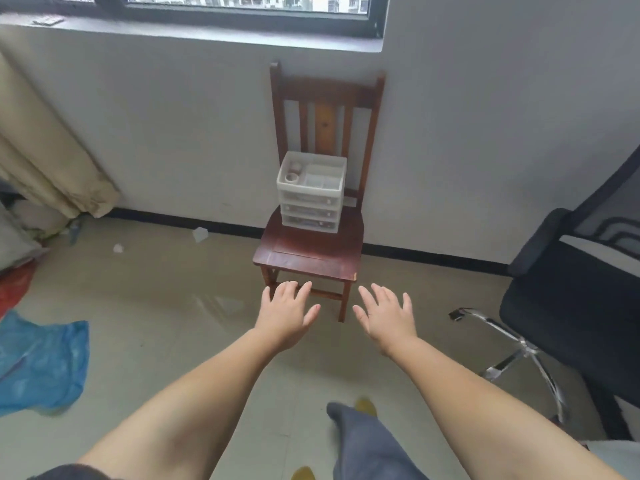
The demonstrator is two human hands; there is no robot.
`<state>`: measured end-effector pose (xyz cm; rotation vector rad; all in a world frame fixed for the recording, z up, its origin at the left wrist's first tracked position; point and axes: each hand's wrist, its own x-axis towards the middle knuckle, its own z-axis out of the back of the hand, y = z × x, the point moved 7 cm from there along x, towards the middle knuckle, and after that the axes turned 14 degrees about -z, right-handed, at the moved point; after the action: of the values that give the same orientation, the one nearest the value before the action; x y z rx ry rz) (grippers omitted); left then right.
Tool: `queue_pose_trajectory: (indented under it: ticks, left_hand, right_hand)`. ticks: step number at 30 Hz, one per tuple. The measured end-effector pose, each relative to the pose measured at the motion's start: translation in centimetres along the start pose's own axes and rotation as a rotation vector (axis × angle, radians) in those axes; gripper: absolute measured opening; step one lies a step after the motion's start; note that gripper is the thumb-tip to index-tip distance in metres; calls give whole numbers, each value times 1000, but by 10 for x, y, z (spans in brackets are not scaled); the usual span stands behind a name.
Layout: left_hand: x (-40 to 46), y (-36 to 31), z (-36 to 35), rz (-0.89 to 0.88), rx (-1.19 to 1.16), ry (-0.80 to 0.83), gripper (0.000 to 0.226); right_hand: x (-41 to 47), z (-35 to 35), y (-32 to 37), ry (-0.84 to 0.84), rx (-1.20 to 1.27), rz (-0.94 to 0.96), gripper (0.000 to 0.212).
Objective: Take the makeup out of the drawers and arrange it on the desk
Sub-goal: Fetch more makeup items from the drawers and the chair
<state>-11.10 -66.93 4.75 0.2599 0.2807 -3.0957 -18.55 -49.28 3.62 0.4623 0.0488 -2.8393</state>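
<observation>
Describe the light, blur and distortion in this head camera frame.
Head view: soft daylight from the window, a pale glare patch on the floor; wide-angle bending at the edges; the drawer unit on the chair is slightly soft, its contents unreadable; both open hands, left hand and right hand, fairly sharp.

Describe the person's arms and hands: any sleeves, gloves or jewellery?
Both forearms are bare. The left hand and right hand wear no gloves, and no rings, watch or bracelets show. A dark sleeve edge shows near the left upper arm.
</observation>
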Motion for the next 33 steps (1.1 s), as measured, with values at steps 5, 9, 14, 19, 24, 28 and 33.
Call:
queue_pose_trajectory:
  ticks: [5,9,14,19,24,28,33]
  left_hand:
    - [107,46,15,62,-10,-13,58]
    - [185,78,33,148,-73,-15,58]
    - [265,117,52,228,-129,-25,58]
    - [332,176,56,269,-136,60,57]
    - [395,235,53,257,-116,190,51]
    - [437,269,49,239,-133,205,46]
    - [474,281,31,177,-71,210,40]
  right_hand:
    - [123,29,20,-17,-2,66,55]
    - [219,62,36,-24,-48,143,55]
    - [327,93,57,-3,-64,191,55]
    - [408,101,109,36,-95,275,52]
    - [474,105,167,76,-115,347,48]
    - [523,104,214,134,-68,365,43]
    - [567,88,266,212,53,390,33]
